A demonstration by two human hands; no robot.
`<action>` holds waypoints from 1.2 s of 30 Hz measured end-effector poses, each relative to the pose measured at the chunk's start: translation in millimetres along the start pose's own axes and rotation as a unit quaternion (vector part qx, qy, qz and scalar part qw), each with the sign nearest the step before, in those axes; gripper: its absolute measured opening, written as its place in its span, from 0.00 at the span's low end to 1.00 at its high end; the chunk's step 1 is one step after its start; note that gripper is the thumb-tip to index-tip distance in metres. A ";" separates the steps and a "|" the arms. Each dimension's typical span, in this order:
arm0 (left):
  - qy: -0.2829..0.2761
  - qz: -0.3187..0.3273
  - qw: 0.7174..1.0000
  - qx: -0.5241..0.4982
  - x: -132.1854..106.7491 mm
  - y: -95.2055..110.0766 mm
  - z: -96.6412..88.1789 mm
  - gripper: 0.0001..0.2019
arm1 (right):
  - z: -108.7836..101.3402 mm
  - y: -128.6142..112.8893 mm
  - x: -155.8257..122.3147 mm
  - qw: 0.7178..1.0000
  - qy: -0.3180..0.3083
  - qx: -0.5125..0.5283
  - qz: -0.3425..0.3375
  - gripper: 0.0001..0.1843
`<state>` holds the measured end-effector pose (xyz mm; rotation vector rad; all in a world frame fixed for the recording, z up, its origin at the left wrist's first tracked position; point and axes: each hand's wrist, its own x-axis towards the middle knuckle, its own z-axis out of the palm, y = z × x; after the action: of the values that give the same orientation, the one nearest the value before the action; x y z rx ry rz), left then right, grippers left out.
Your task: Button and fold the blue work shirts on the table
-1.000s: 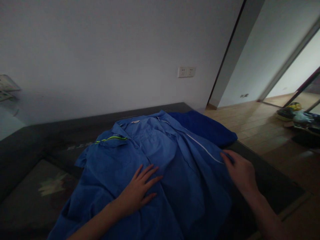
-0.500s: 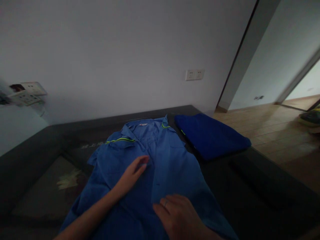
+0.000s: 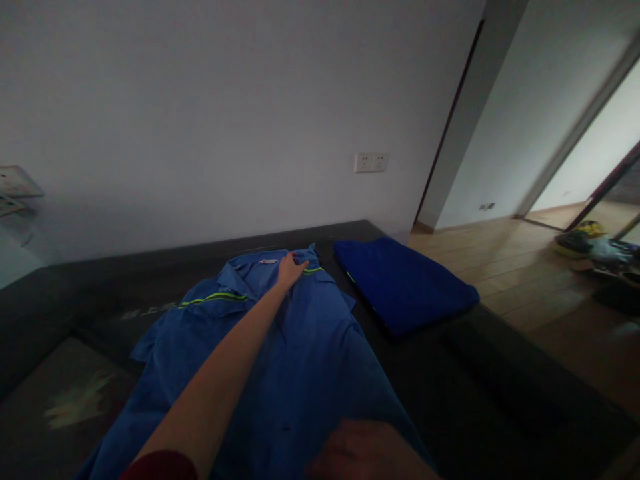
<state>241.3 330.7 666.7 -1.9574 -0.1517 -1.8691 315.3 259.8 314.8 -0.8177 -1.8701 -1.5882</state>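
Note:
A blue work shirt [image 3: 305, 360] with yellow-green piping lies front up, its collar at the far end. My left hand [image 3: 291, 269] reaches across to the right side of that collar, with its fingers and thumb closed on the cloth there. At the lower edge of the view my right hand [image 3: 367, 452] hovers over or rests on the lower front of the shirt. It is smeared by motion, so its fingers cannot be made out. To the right of the shirt lies a folded darker blue garment [image 3: 405, 283].
Everything lies on a dark padded surface [image 3: 480, 393] against a pale wall [image 3: 200, 120]. A worn, peeling patch [image 3: 77, 400] marks its left side. Double wall sockets [image 3: 371, 162] sit above the back edge. Bags [image 3: 595, 240] stand on the wooden floor at right.
My left hand has moved forward from the shirt's middle to its collar. My right hand has shifted slightly down. The whole view has turned to the right.

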 end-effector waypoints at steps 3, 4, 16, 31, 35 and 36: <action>0.013 0.012 0.999 0.033 17.9 6.5 3.3 0.23 | -67.8 46.1 13.3 0.982 0.047 -0.001 0.182 0.14; 0.011 0.019 0.999 0.043 22.5 9.3 4.5 0.23 | -80.9 64.8 22.3 0.970 0.051 -0.036 0.234 0.14; 0.004 0.001 0.992 0.123 56.0 -7.2 -4.0 0.08 | -58.8 180.8 89.4 0.927 -0.066 -0.100 0.355 0.16; 0.063 -0.036 0.990 0.124 37.3 -29.9 -67.5 0.12 | -157.1 272.5 96.5 0.870 0.138 -0.260 0.394 0.14; 0.006 0.042 0.993 0.113 -4.0 -17.4 -79.1 0.19 | -140.0 245.1 96.4 0.888 0.119 -0.304 0.324 0.14; -0.007 0.086 0.990 0.114 -22.1 -14.9 -86.9 0.20 | -135.1 226.4 96.8 0.902 0.124 -0.299 0.285 0.13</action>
<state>153.4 316.2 648.7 -1.7704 -0.1856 -1.6501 423.0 162.5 555.2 -1.2120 -0.8308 -1.7617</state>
